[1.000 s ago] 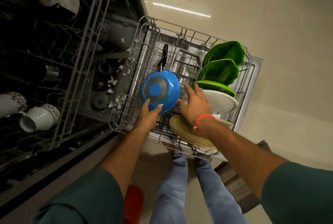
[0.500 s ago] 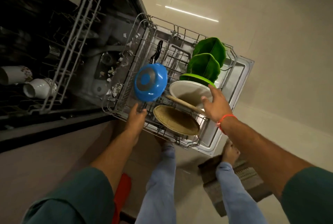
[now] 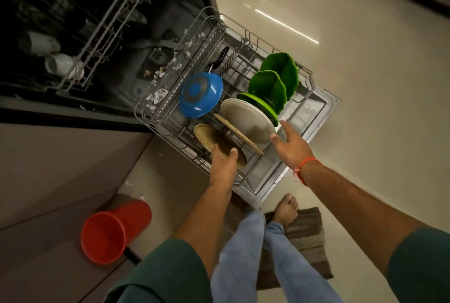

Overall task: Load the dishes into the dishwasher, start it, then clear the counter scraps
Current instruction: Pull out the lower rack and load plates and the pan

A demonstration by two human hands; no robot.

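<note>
Frankly, what worries me most is the front of the lower rack (image 3: 155,129), where my left hand (image 3: 222,160) has its thumb over the rim of the tan plate (image 3: 214,140) and its fingers hidden behind it, so I judge it grips that plate, though the fingers themselves are out of sight. My right hand (image 3: 288,143) hangs spread and holds nothing, just beside the edge of the white plate (image 3: 246,118). A second tan plate (image 3: 237,133) leans steeply between the two; if I nudge the first one it may slide flat or knock the white plate into the green plates (image 3: 272,88) behind. The blue pan (image 3: 201,94) stands on edge at the left side of the rack, its handle (image 3: 220,59) pointing toward the tub; a jolt to the rack could tip it onto the plates.

The rack is pulled fully out over the open door (image 3: 316,112), whose corner juts into the floor near my bare foot (image 3: 285,209) on the mat (image 3: 306,237), an easy shin or toe strike if I step forward. The upper rack (image 3: 104,27) with cups (image 3: 60,65) overhangs at left, so lifting anything high there risks a clash. A red bucket (image 3: 114,232) lies on its side to my left, narrowing that way. Open room lies to the right, over bare floor (image 3: 365,156); white scraps (image 3: 158,95) litter the tub bottom and could clog the drain once it runs
</note>
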